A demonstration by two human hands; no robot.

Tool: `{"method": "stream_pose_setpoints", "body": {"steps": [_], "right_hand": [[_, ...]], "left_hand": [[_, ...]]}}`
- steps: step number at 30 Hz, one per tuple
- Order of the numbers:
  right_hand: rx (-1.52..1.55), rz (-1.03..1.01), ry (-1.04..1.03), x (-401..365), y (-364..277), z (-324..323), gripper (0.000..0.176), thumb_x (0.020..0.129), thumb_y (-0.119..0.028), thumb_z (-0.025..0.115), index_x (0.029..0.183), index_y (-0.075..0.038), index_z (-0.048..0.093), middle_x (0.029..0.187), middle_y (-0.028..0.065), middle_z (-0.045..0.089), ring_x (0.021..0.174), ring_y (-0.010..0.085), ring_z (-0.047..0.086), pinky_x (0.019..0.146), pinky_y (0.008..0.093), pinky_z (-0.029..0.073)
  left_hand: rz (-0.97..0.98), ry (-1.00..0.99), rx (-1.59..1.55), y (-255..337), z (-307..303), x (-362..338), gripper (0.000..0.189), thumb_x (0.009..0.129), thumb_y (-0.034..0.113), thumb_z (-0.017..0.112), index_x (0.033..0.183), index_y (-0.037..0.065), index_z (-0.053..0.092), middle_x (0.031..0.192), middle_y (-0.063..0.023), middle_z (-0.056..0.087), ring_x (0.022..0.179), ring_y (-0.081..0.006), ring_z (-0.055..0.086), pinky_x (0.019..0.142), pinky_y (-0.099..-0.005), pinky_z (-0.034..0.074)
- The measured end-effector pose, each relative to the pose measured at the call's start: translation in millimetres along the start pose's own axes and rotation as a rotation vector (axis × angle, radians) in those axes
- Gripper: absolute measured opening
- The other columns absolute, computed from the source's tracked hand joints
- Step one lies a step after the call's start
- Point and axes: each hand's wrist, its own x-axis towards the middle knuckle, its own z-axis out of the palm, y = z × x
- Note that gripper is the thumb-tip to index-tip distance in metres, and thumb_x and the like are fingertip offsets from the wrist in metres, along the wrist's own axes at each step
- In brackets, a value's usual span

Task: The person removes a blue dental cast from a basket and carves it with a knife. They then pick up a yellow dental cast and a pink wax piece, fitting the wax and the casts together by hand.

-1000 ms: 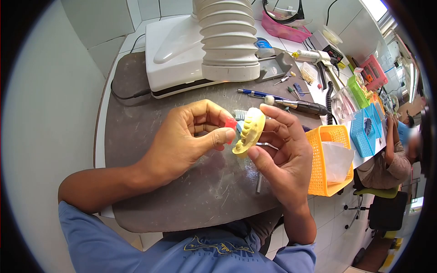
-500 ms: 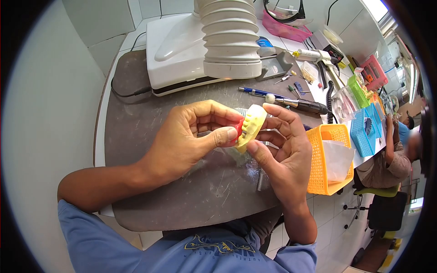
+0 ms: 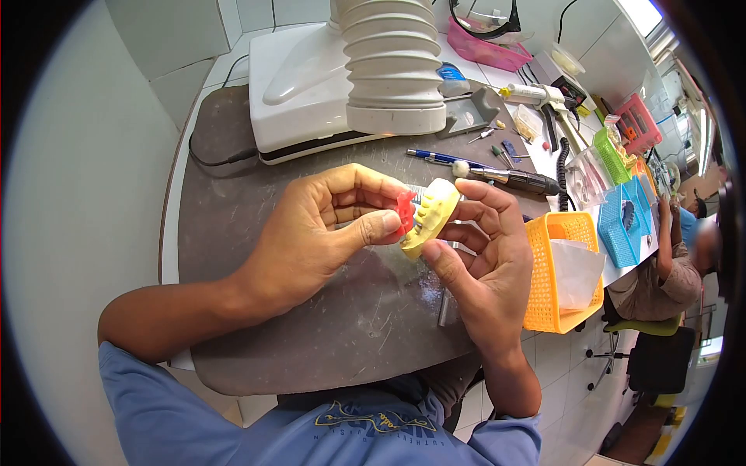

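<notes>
- The yellow dental cast (image 3: 432,213) is held up in the air over the grey mat (image 3: 256,326), roughly mid-bench, not resting on anything.
- It's gripped by the right hand (image 3: 486,264). The fingers are curled round its top end and back, and the thumb is tucked under its lower tip, so a closed, wrapped hold.
- The cast's long axis is tilted, top end up-right and bottom end down-left, with the toothed face turned toward the left hand (image 3: 311,237).
- A small red piece (image 3: 405,211) is pinched tight between the left thumb and fingertips, with barely any gap left in that pinch.
- Key relation: the red piece sits directly left of the cast, right against the toothed face. Whether it's actually seated or just touching can't be told.
- So the left hand is the nearer one to the red piece, and the right one only carries the cast.
- Behind: a white suction unit (image 3: 303,85) and a handpiece (image 3: 517,181). An orange basket (image 3: 556,276) is off to the right.
</notes>
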Motion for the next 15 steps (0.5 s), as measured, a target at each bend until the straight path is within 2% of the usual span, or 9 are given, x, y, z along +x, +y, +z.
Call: {"method": "stream_pose_setpoints", "body": {"steps": [15], "right_hand": [[-0.008, -0.039, 0.001, -2.1, 2.2, 2.4, 0.058, 0.083, 0.002, 0.075, 0.132, -0.001, 0.043, 0.112, 0.0130, 0.059, 0.102, 0.0191, 0.066, 0.084, 0.0274, 0.059]], "left_hand": [[0.010, -0.013, 0.146, 2.2, -1.5, -0.1, 0.026, 0.092, 0.009, 0.070, 0.115, -0.001, 0.062, 0.109, -0.0087, 0.067, 0.101, -0.0126, 0.064, 0.093, -0.0280, 0.053]]}}
